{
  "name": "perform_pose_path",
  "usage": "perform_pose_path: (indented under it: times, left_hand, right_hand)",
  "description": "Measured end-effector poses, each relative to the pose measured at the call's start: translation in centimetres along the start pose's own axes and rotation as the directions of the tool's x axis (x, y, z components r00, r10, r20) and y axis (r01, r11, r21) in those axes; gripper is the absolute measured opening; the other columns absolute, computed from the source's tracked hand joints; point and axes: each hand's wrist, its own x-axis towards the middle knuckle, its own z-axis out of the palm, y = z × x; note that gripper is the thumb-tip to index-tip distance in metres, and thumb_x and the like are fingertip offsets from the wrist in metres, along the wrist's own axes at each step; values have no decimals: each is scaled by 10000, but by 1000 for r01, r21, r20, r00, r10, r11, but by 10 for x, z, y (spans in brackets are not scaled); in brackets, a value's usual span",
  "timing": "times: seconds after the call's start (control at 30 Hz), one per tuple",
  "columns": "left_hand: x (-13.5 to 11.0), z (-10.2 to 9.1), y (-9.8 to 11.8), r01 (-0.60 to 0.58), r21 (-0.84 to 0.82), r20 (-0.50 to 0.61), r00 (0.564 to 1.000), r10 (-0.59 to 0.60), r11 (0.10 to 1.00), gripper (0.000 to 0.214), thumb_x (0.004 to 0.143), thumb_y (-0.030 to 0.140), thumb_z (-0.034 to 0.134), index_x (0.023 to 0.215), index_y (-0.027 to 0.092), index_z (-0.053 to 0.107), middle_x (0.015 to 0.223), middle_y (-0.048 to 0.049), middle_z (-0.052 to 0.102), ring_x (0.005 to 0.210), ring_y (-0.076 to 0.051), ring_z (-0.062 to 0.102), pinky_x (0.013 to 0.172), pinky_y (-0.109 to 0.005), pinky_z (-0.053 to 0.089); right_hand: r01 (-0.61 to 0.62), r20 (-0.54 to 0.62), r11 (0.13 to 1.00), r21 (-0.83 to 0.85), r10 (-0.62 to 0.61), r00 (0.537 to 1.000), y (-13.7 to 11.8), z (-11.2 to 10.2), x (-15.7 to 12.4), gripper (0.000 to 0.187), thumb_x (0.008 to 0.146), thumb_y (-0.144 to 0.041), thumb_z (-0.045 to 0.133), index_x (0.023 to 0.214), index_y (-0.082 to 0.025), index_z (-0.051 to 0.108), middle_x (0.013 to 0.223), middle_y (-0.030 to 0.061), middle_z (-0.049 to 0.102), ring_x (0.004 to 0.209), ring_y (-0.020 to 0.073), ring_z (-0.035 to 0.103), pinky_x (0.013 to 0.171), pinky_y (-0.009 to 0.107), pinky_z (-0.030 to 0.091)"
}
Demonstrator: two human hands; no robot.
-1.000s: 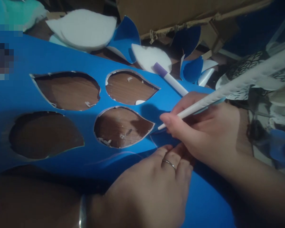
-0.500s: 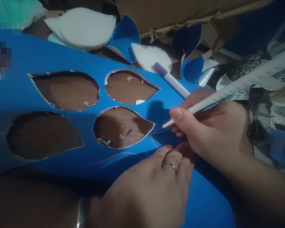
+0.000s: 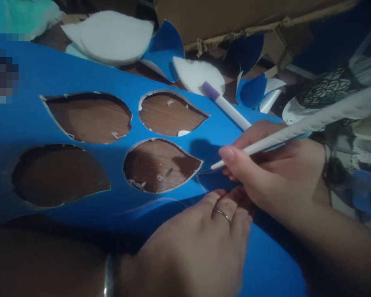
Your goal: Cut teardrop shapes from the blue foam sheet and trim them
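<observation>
A large blue sheet (image 3: 170, 161) has several leaf-shaped holes cut through it. Pinched in my right hand (image 3: 275, 173) is a white pen-shaped tool (image 3: 284, 136) with a very thin tip. That tip meets the sheet just right of the pointed end of the lower middle hole (image 3: 162, 165), by a faint drawn curve. My left hand (image 3: 200, 243), wearing a ring, lies with its fingers stretched on the sheet, close below the tool tip. A white marker with a purple cap (image 3: 225, 105) rests on the sheet beyond my right hand, partly hidden by it.
White leaf-shaped pieces (image 3: 114, 37) and curled blue cut-outs (image 3: 165, 49) lie behind the sheet. A cardboard box (image 3: 235, 20) stands at the back. Black-and-white patterned items (image 3: 324, 95) sit at the right. Small white scraps (image 3: 137, 184) show on the brown wooden surface within the holes.
The whole view has shifted slightly to the right. My right hand and the tool tip have barely moved against the sheet; my left hand stays in place.
</observation>
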Motion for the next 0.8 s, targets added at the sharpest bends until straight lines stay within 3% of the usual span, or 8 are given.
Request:
perform_pose_path:
  times: [0.17,0.4,0.63,0.8]
  left_hand:
    - [0,-1,0,-14,12,9,1000,14,1000,436,844,181,409,1258,155,543,1257,-93,596,1116,-187,559,921,-294,408]
    - [1,-2,0,-1,-13,4,1000,1,1000,433,856,169,378,1258,143,539,1263,-88,592,1108,-181,565,921,-287,409]
    - [1,1,-1,-8,-55,-27,1000,6,998,420,865,186,366,1238,139,554,1260,-89,592,1122,-192,554,931,-300,399]
    - [1,1,-1,-19,-56,-34,999,17,998,419,870,187,361,1235,155,564,1251,-74,601,1127,-192,544,938,-310,396]
  right_hand:
    - [60,27,997,-49,-59,998,-1,-1,-1,254,762,-275,685,571,-220,526,508,-45,591,472,86,564,423,210,415]
    - [36,43,999,3,-36,998,0,1,4,258,743,-228,698,555,-218,522,467,-64,558,412,65,516,381,191,387]
    - [5,-22,998,-66,-6,1000,-3,3,2,235,723,-247,702,557,-194,545,468,-63,530,421,61,502,409,173,401]
    - [41,-53,999,-5,-41,998,0,3,2,236,729,-262,696,559,-182,553,459,-65,529,414,48,487,390,153,376]
